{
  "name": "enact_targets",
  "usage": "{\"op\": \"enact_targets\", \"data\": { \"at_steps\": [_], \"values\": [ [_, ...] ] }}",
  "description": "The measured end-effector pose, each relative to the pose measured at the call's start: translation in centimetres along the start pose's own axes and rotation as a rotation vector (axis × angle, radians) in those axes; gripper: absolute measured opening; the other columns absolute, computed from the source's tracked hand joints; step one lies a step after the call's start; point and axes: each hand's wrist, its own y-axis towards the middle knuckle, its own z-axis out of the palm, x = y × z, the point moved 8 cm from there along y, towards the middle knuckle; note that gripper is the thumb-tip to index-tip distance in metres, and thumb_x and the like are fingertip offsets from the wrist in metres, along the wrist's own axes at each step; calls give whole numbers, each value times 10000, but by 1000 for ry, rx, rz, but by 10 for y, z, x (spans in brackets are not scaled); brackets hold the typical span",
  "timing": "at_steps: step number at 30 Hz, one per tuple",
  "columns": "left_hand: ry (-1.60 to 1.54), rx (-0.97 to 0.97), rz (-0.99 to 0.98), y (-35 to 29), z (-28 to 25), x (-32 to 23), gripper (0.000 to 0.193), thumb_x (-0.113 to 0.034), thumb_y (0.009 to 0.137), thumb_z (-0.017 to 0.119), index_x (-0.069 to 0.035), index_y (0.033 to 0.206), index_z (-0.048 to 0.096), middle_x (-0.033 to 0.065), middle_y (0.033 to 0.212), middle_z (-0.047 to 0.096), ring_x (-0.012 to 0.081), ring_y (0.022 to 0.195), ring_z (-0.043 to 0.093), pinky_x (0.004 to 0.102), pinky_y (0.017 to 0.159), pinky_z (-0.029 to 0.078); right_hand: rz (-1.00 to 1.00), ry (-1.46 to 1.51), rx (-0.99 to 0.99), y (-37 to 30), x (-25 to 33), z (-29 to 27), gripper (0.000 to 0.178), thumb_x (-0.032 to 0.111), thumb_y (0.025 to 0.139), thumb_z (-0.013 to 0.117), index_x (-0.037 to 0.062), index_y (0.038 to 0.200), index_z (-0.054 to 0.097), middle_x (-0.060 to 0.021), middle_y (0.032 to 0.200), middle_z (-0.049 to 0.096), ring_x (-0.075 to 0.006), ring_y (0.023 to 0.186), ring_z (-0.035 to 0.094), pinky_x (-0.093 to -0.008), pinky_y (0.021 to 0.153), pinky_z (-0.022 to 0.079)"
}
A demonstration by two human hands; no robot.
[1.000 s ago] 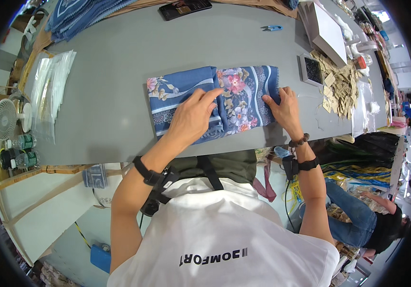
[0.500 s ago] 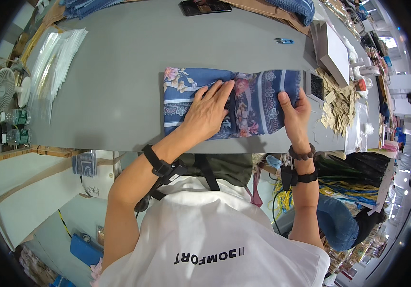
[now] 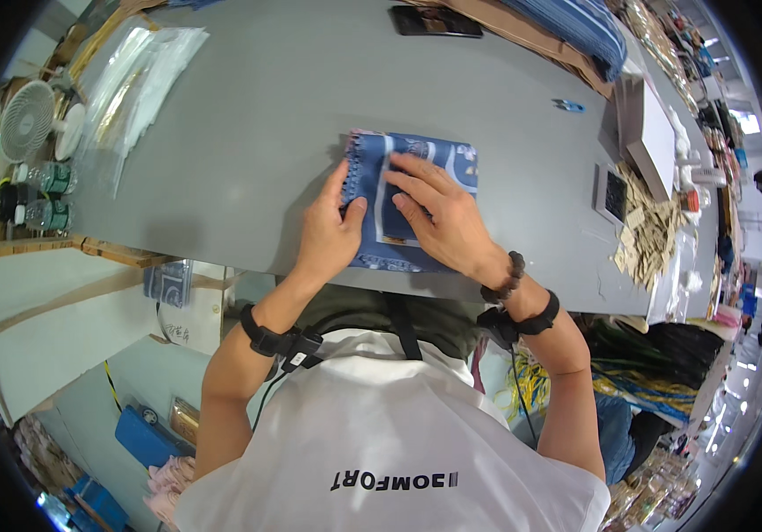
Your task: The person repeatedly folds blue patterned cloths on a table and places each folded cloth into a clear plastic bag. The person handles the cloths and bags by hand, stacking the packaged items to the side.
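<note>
The left hand (image 3: 329, 232) is at the near left side of a folded cloth (image 3: 372, 182), its thumb over the cloth and its fingers along the edge — whether it pinches the fabric I cannot tell. The right hand (image 3: 447, 217) lies on top of the cloth, palm down, fingers loosely spread and gripping nothing. Under both hands the cloth makes a soft, roughly square stack, blue with pale bands, touches of flower print and a frayed fringe by the left fingers. It rests near the front edge of the smooth grey surface (image 3: 248, 133).

Far left of the left hand, two clear bottles (image 3: 54, 178) with green labels lie below a white fan (image 3: 28, 121) with a round grille. Nearer to that hand, beyond it, glossy clear sleeves (image 3: 137, 93) are fanned out. Straight out past the hands is a flat black phone (image 3: 438, 21); to its right, ribbed blue cloth (image 3: 567, 35) on brown paper (image 3: 523, 40).

Right of the right hand stands a small box (image 3: 600, 191) with a pale rim and a dark filling — too small to make out — touching a loose heap of beige tags (image 3: 642, 230). Beyond these are a plain white box (image 3: 651, 137) and little blue snips (image 3: 570, 105). Below the hands, the white shirt (image 3: 381, 426) carries dark block lettering, upside down.
</note>
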Motion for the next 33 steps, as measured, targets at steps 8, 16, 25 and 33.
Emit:
{"op": "enact_targets", "data": {
  "at_steps": [8,16,25,33],
  "values": [
    [115,-43,34,50,-91,9,339,-140,1040,596,-37,1360,639,39,878,722,148,751,676,285,719,540,-103,-325,17,14,-11,45,453,198,1011,618,76,1443,560,-161,1553,493,-349,1469,427,-499,1231,308],
    [1080,-892,28,101,-356,57,319,-151,896,708,-152,1211,758,132,1164,712,342,1074,673,465,927,521,124,-418,-158,-22,-65,-1,460,214,1039,585,61,1470,538,-178,1585,460,-379,1485,400,-509,1245,269],
    [658,-673,224,69,-320,42,212,-153,879,798,-81,1078,795,118,926,742,238,765,691,345,733,551,229,-456,-354,-23,-82,-51,393,161,1002,636,47,1377,597,-203,1532,494,-409,1429,444,-527,1200,333],
    [611,-96,516,7,-99,-23,126,-51,825,766,-51,951,770,95,927,714,287,813,695,372,735,574,-262,-139,-46,37,35,66,348,166,985,656,-10,1285,654,-199,1422,610,-348,1365,553,-462,1153,452]
  ]
}}
